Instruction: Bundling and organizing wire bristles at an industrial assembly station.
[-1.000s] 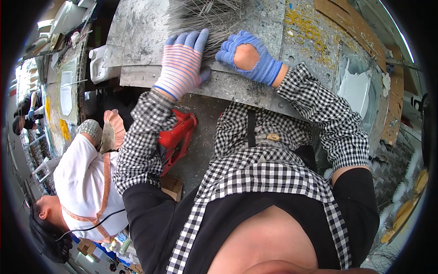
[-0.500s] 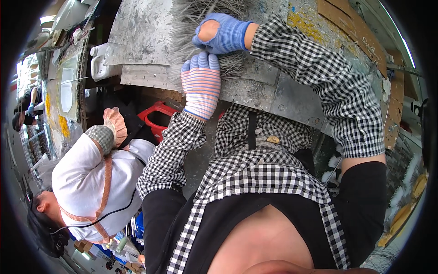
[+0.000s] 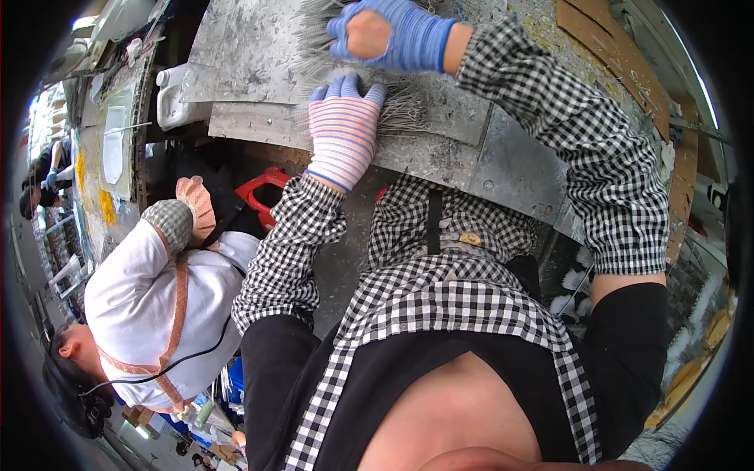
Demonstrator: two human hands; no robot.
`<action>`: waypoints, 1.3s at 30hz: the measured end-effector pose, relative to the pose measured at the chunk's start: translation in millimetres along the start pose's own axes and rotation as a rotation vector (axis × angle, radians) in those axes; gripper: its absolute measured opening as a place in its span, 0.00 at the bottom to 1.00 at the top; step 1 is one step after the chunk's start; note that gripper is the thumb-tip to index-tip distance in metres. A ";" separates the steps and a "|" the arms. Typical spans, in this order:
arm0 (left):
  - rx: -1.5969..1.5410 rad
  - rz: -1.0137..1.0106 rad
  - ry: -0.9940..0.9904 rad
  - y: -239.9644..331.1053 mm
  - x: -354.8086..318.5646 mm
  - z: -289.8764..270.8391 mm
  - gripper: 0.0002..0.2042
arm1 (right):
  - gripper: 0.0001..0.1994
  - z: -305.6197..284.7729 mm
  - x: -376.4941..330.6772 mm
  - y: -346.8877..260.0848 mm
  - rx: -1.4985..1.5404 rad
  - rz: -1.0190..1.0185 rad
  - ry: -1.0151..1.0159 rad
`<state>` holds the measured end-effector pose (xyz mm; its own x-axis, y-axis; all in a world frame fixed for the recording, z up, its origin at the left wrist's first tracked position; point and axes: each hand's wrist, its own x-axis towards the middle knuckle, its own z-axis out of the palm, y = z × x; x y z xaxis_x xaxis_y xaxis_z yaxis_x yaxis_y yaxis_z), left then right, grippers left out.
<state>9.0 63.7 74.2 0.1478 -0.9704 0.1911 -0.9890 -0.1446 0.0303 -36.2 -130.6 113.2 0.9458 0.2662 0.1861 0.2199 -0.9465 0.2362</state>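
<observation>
A thick heap of thin, pale grey twisted wires (image 3: pixel 404 114) lies across the grey metal-topped table (image 3: pixel 259 122) in front of me. My left hand (image 3: pixel 344 129), in a white, red and blue striped glove, rests on the near part of the heap with its fingers stretched and slightly apart. Beyond it and to the right, my right hand (image 3: pixel 393 35) is over the wires. It wears a blue glove with a hole that bares some skin, and its fingers are curled in. Whatever they may hold is hidden.
A white plastic jug (image 3: pixel 174 98) stands left of the table. Below it is a red plastic stool (image 3: pixel 265 192). A person in a white top (image 3: pixel 169 302) works close on my left. Cardboard sheets (image 3: pixel 613 59) lie along the table's right side.
My right hand has moved up and to the right, away from my left hand. The left hand has shifted slightly down and left, its fingers a little wider apart.
</observation>
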 end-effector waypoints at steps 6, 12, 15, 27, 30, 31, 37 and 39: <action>0.030 -0.015 -0.076 6.8 -11.2 -4.2 0.16 | 0.03 24.1 4.6 5.1 -0.130 -0.022 -0.080; -0.137 -0.146 -0.182 -12.5 -15.5 -12.4 0.20 | 0.10 14.0 -28.7 14.5 0.198 0.047 0.151; -0.315 -0.279 -0.201 -28.6 -11.4 -32.5 0.18 | 0.14 -33.6 -71.0 -4.3 0.864 0.414 0.469; -1.260 0.393 -0.040 113.9 55.9 -40.5 0.27 | 0.37 -122.7 -142.5 -103.1 1.132 0.870 0.904; -2.034 0.220 -0.572 124.8 67.0 -17.6 0.27 | 0.31 -100.4 -181.4 -101.7 1.104 0.843 0.848; -2.442 0.026 -0.785 128.4 71.5 -9.3 0.27 | 0.29 -89.2 -189.3 -97.9 0.955 0.787 0.805; -1.777 0.204 -0.192 144.4 78.3 27.0 0.40 | 0.32 -138.3 -192.7 -91.5 0.873 0.867 0.553; -1.588 0.140 -0.287 148.5 80.7 34.6 0.40 | 0.34 -186.3 -188.5 -85.6 0.619 0.682 0.701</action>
<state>-126.0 -42.7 60.1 -0.1240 -0.9867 0.1049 0.0315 0.1018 0.9943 -277.8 -65.8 235.5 0.6155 -0.4748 0.6290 -0.0226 -0.8084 -0.5881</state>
